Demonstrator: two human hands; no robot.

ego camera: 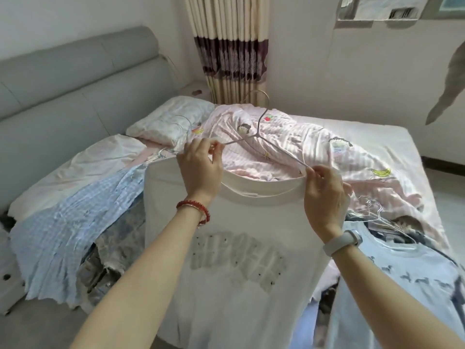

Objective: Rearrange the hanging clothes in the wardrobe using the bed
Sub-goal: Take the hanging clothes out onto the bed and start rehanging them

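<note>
Over the bed (392,137) — hands (201,167) seemingly pinch hanger (259,129).

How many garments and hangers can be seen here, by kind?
White T-shirt, held by left hand and right hand: 1
Light blue T-shirt: 1
Blue checked garment: 1
Jeans: 1
Wire hangers: at least 2
Total: at least 6

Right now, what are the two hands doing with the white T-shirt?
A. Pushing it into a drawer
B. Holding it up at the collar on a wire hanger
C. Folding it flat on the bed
B: the left hand and right hand pinch the white T-shirt at its collar, with the wire hanger rising from the neck.
</note>
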